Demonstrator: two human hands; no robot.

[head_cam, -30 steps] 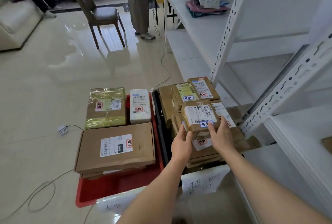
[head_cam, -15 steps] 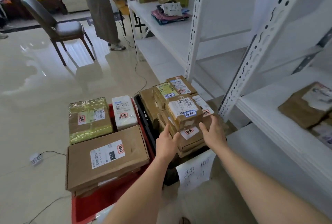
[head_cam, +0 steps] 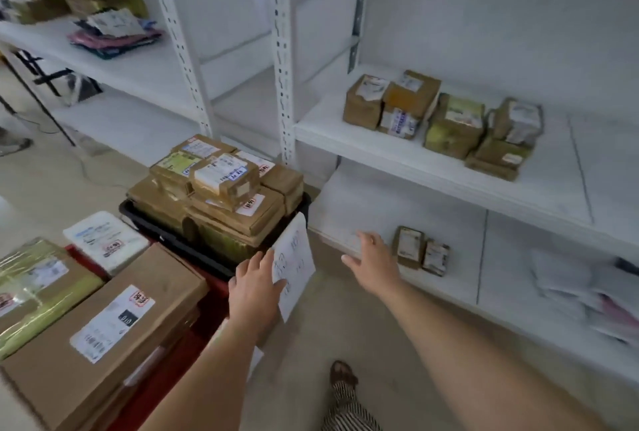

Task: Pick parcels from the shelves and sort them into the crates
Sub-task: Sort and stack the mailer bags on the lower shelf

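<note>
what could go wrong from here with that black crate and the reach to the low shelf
The black crate is heaped above its rim; the top parcel sits on an uneven stack and may slide off if bumped. The left hand touches the paper sign hanging off the crate's edge and could knock it loose. The right hand is open near two small parcels standing upright; a hasty reach may topple them.
</note>
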